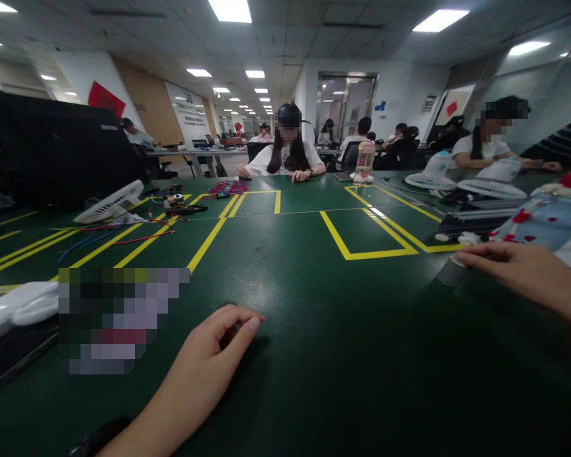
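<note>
On the green tabletop (285, 279) my left hand (214, 349) rests with its fingers curled and the thumb tip meeting the index finger. Nothing shows between those fingertips. At the right, my right hand (518, 266) pinches a small grey cylinder (453, 273) by its upper end. The cylinder is blurred, and I cannot tell whether its base touches the table. A light blue bag with red spots (533, 219) lies just behind the right hand.
Yellow tape lines (380, 255) mark the table. A white fan (111, 202), red and blue wires (143, 238) and a dark phone (19, 349) lie at the left. Farther off stand a bottle (364, 162) and more fans (492, 181). A person (288, 149) sits opposite.
</note>
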A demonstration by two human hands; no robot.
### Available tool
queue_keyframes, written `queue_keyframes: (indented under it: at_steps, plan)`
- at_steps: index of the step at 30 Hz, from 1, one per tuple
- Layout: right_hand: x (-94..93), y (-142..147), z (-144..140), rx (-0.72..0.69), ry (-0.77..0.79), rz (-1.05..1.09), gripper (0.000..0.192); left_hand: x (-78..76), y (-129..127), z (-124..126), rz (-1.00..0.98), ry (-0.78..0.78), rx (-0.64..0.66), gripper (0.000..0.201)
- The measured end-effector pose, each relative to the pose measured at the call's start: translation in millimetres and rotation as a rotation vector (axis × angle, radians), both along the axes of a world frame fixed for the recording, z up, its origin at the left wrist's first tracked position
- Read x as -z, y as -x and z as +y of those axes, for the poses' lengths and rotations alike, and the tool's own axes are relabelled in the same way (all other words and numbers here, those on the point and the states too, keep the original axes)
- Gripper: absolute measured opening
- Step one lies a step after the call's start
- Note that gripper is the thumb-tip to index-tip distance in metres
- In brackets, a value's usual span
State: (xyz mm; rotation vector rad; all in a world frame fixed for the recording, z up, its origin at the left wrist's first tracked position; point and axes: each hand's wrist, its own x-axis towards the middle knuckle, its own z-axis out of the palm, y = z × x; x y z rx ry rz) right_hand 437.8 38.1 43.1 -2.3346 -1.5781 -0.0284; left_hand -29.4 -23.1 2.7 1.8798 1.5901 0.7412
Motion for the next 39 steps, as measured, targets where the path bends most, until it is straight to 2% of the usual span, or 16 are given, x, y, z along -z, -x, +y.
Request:
queue_keyframes:
  at_steps: [4,9,11,14,16,18,22,25,27,30,35,39]
  plan:
    - [2.0,-5,0,0.024,-0.026,0.028,0.057,2.0,1,0,-0.02,0.007,-0.001,0.026]
    - [1.5,-7,-4,-0.04,0.002,0.116,0.039,2.2,2,1,-0.02,0.014,0.007,0.027]
    - [2.7,-7,-7,-0.094,0.004,0.187,0.047,1.9,1,1,-0.025,0.013,0.003,0.027]
    - [6.3,1,-12,-0.088,0.014,0.189,0.056,1.8,1,1,-0.029,0.002,0.001,0.026]
    - [9.0,18,-15,-0.092,-0.016,0.142,0.055,1.9,0,1,-0.03,-0.004,-0.003,0.026]
    - [12.0,45,-19,-0.163,-0.088,0.134,0.053,2.0,0,2,-0.031,-0.008,-0.002,0.025]
    - [19.2,123,-29,-0.51,-0.176,0.295,0.048,2.2,-1,2,-0.036,0.0,0.002,0.026]
    - [24.7,179,-38,-0.805,-0.174,0.393,0.042,2.1,0,2,-0.036,0.005,-0.006,0.025]
    - [28.7,204,-42,-0.926,-0.153,0.424,0.038,1.0,1,2,-0.034,0.009,-0.008,0.025]
    - [36.9,222,-44,-1.014,-0.122,0.466,0.036,-4.0,0,2,-0.027,0.012,0.006,0.024]
    - [49.6,221,-42,-0.978,-0.09,0.657,0.063,-19.7,-20,8,-0.016,-0.121,0.085,0.016]
    - [50.6,221,-40,-0.999,-0.024,0.792,0.056,-30.9,-47,16,-0.049,-0.219,0.217,0.015]
